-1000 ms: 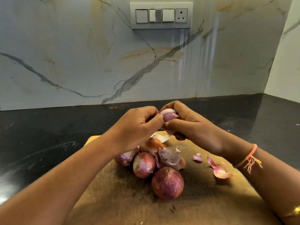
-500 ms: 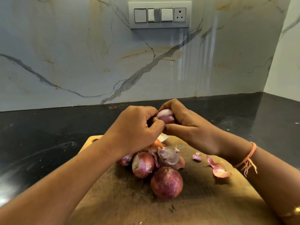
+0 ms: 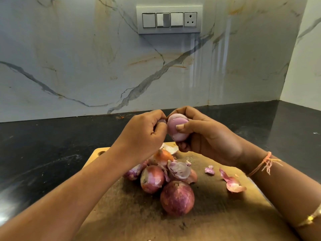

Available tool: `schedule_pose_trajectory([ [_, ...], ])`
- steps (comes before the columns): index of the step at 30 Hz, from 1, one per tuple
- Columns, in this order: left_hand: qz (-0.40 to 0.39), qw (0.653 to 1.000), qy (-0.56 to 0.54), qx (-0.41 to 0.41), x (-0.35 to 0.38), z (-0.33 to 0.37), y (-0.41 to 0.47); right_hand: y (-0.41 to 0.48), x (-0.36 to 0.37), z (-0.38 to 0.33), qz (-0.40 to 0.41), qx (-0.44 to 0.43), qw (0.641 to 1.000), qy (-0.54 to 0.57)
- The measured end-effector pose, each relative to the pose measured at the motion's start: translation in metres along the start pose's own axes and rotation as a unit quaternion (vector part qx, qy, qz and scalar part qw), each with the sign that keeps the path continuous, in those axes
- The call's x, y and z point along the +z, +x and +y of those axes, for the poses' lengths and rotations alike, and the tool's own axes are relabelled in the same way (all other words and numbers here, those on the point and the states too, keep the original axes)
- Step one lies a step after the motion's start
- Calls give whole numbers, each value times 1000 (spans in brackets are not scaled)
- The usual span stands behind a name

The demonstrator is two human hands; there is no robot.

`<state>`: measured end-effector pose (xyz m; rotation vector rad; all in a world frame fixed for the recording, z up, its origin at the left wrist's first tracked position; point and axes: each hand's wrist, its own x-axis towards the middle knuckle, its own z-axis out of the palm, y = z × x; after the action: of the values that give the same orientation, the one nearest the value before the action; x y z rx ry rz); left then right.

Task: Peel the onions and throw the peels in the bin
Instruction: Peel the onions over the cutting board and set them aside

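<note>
Plainly the job is early: on the desk (image 3: 52, 145), a board (image 3: 225, 223) at its front edge carries a pile of onions (image 3: 177, 198), mostly unpeeled, and loose peels (image 3: 232, 184) lie near the board's right edge; no bin shows. Over the board's far edge the right hand (image 3: 205, 136) curls its fingers (image 3: 180, 110) round a nearly bare onion (image 3: 175, 131), while the left hand (image 3: 144, 134) pinches a strip of skin (image 3: 161, 121) at its top.

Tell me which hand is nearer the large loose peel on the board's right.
Right. The right hand holds the onion just behind the peel; the left hand is farther left, past that onion.
</note>
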<state>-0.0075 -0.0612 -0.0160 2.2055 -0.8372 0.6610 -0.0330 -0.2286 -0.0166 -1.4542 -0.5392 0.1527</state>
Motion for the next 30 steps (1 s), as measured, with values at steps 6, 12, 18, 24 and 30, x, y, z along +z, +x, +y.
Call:
schedule_pose_trajectory([
  [6,18,999,34,-18,0,2,1,0,0,-2,-11,-1,997,81],
  [12,44,993,98,-43,1,5,2,-2,-3,-2,-19,-4,998,66],
  [18,53,985,140,-81,0,3,3,-2,-4,-4,-23,-7,997,75],
  [24,50,978,122,-161,-24,-21,11,-4,-13,-7,14,-17,998,52],
  [30,-114,971,85,-190,-21,-25,7,-3,-9,-5,64,48,997,-14],
])
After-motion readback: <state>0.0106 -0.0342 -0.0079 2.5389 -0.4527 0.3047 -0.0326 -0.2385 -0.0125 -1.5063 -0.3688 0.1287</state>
